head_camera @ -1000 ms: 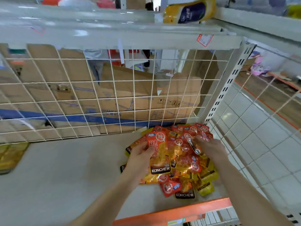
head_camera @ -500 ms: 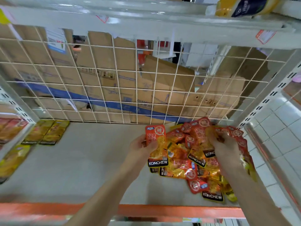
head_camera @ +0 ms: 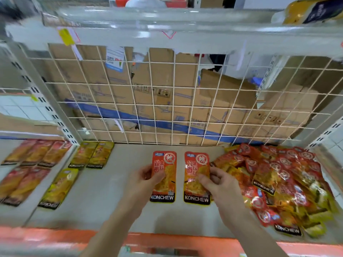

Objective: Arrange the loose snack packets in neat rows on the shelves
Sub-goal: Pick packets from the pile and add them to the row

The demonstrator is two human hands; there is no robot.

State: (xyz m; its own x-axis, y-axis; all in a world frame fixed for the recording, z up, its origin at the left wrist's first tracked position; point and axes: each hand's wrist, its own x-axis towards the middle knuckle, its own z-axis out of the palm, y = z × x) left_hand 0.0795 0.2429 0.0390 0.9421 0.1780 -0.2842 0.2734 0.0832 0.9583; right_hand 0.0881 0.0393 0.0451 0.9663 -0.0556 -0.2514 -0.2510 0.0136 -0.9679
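Well, the left hand (head_camera: 143,179) is pinching the left packet (head_camera: 164,175) and the right hand (head_camera: 217,182) is pinching the right packet (head_camera: 196,175), thumbs on top, side by side over the middle of the shelf (head_camera: 111,206), just beside the loose pile (head_camera: 278,182). To my eye, the right forearm is risking brushing that pile, which could be sliding packets into the new row.

1. A head-worn camera looks forward and down into the shelf (head_camera: 104,201) from its open front.
2. It's in close: both forearms reach in from the bottom edge, with the left hand (head_camera: 146,179) and right hand (head_camera: 215,182) near centre frame.
3. The wide-angle lens bows the wire mesh back (head_camera: 167,108) and the upper shelf edge (head_camera: 167,39) overhead.
4. The orange front rail (head_camera: 167,240) runs along the bottom.
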